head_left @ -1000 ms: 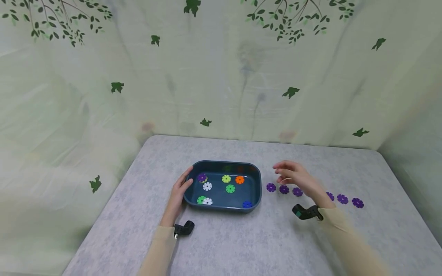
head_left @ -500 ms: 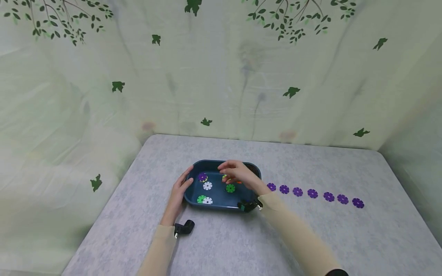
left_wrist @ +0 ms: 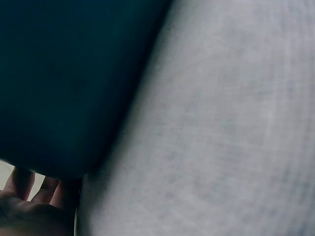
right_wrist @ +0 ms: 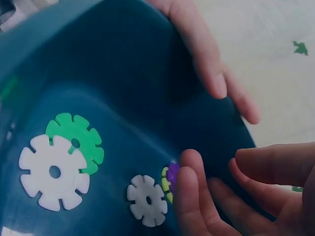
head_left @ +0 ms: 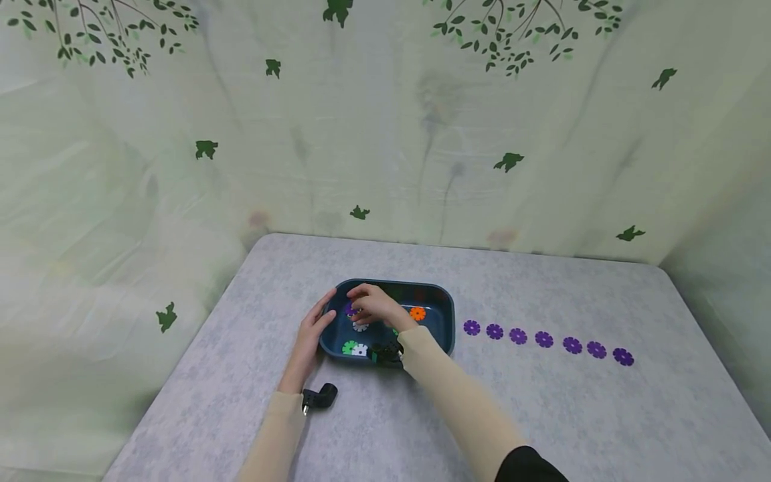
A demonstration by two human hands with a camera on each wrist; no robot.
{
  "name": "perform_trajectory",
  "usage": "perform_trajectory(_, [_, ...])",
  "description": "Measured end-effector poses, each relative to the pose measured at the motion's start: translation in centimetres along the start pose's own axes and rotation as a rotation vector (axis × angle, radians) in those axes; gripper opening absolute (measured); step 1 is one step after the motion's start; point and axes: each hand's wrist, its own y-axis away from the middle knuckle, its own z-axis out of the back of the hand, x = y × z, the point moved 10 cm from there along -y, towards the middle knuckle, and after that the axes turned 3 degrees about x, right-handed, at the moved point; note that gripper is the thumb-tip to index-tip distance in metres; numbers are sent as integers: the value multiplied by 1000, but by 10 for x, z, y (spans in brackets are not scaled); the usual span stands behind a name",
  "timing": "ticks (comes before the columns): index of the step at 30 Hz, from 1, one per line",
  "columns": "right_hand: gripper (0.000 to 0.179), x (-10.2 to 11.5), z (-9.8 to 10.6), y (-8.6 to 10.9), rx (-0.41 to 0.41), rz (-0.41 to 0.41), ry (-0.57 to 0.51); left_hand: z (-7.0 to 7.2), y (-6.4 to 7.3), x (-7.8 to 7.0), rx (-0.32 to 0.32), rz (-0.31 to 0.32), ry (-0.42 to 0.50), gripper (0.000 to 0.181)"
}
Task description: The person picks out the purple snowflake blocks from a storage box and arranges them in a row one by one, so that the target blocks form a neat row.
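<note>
My left hand (head_left: 312, 328) holds the left end of a dark blue plastic tray (head_left: 450, 321). In the right wrist view its fingertips (right_wrist: 216, 83) reach over the rim. My right hand (head_left: 376, 306) is over the tray's left part, its fingers loosely bent and apart, with nothing seen between them. Closest to these fingers is a purple notched disc (right_wrist: 173, 176), partly hidden and overlapping a yellow disc (right_wrist: 165, 185). Nearby lie a grey-looking white disc (right_wrist: 147, 200) and another white disc (right_wrist: 54, 172) overlapping a green disc (right_wrist: 78, 140).
Inside the tray an orange disc (head_left: 417, 313) lies further right; other discs there are hidden by the right arm. A row of several purple discs (head_left: 544, 340) runs rightward from the tray on the grey table (head_left: 542, 408). A leaf-patterned curtain (head_left: 385, 134) hangs behind.
My right hand has moved left from above the purple row, across the tray, to its left part. A purple disc formerly hidden under that arm shows in the row. The left hand stays put.
</note>
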Motion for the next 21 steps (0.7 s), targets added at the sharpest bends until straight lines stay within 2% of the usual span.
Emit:
perform_trajectory(8, [36, -7, -4, -7, -21, -57, -9, 6, -6, 13, -17, -31, -21, 45])
perform_trajectory(12, [32, -10, -5, -9, -44, -69, -9, 7, -7, 14, -26, -38, -31, 45])
perform_trajectory(21, [29, -13, -6, -13, -53, -85, 105, 7, -7, 15, -25, -41, -22, 45])
